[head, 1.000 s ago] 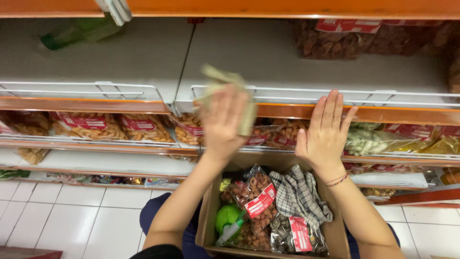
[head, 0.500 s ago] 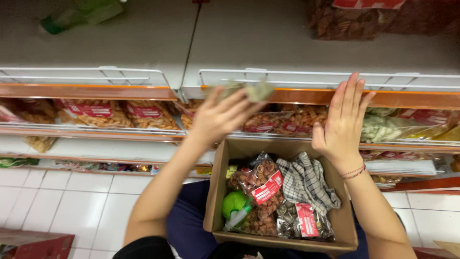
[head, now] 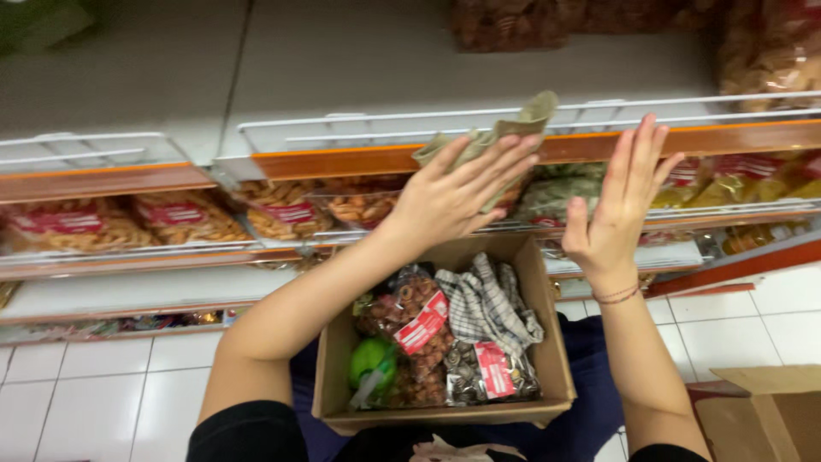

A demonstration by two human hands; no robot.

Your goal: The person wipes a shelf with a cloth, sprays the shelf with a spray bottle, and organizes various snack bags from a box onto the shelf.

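My left hand presses a crumpled olive-green cloth against the front rail of a store shelf, fingers spread over it. My right hand is raised beside it with fingers straight and apart, holding nothing, in front of bagged snacks. On my lap rests an open cardboard box with clear bags of snacks with red labels, a checked cloth and a green bag.
Lower shelves hold rows of bagged snacks behind wire rails. More snack bags stand at the upper right of the grey top shelf. Another cardboard box sits on the white tiled floor at lower right.
My left hand has slid to the right along the shelf rail with the cloth. My right hand stays raised beside it. The view has shifted left and slightly down.
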